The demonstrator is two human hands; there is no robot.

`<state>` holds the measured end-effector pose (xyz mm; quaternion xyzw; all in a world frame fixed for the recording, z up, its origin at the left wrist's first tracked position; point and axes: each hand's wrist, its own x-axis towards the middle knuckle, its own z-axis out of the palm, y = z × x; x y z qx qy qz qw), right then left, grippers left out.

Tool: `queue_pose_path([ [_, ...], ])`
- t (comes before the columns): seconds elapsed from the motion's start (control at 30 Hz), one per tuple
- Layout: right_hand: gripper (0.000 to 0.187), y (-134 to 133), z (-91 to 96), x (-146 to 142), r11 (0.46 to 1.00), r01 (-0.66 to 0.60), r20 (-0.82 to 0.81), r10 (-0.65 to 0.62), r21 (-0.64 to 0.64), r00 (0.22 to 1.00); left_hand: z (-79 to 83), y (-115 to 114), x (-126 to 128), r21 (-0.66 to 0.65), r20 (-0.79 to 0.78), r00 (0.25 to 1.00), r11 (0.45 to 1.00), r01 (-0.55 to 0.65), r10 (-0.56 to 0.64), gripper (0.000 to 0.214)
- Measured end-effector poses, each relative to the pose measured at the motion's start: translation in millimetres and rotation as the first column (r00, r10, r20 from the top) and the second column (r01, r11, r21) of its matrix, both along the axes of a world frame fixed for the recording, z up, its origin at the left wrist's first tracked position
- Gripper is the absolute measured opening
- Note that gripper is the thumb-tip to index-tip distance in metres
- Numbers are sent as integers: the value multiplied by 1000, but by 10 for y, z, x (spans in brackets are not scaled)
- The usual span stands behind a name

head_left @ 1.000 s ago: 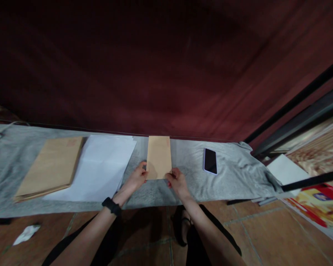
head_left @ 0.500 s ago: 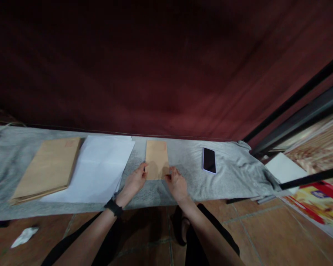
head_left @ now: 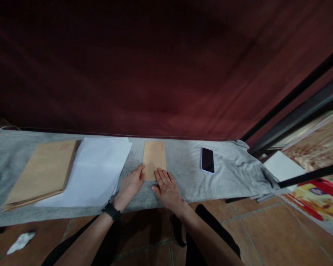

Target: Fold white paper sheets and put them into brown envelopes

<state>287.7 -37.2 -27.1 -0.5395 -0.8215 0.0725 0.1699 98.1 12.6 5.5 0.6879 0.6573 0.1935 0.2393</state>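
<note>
Small brown envelope (head_left: 154, 159) lies flat on the grey cloth (head_left: 188, 181) covering the bench, long side running away from the person, roughly mid-bench, w/ its far end near the dark red curtain (head_left: 155, 74). Right hand (head_left: 166, 188) is flat, palm down, fingers spread & straight, tips resting on the envelope's near edge; it presses, nothing gripped. Left hand (head_left: 130, 186) lies beside it, loosely open, fingertips touching the envelope's near-left corner, also not clasping anything; black watch (head_left: 111, 211) on that wrist. Just left of the envelope sits a stack of white sheets (head_left: 94, 170), its edge close to the left hand, & further left, touching the sheets, a pile of large brown envelopes (head_left: 41, 171). To the right, well apart from the hands, a dark phone (head_left: 207, 160) lies screen up on the cloth. Cloth bunches at the bench's right end. Below: tiled floor (head_left: 266, 236) w/ a crumpled white scrap (head_left: 19, 242) at lower left. Far right, a white board (head_left: 283, 167) & a red-yellow printed sheet (head_left: 319, 201) beyond black bars.
</note>
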Motion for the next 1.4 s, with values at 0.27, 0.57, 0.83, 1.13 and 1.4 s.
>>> queue_pose_path([
  [0.27,64,9,52,-6,1000,-6,6,6,-22,1000,-67,312,292,342,-127,936,871,352,-328,49],
  [0.57,68,38,36,-15,999,-12,9,13,-39,1000,-324,1617,494,198,-424,784,799,569,-453,59],
  [0.83,57,156,79,138,987,-97,-93,86,-127,992,-403,1327,342,160,-456,685,705,691,-568,59],
  [1.13,53,393,198,364,985,-161,-307,134,-64,942,-304,573,167,51,-429,650,702,711,-627,57],
  [1.4,41,388,279,375,978,-123,-381,51,-167,923,-315,-156,105,74,-431,689,738,670,-582,67],
])
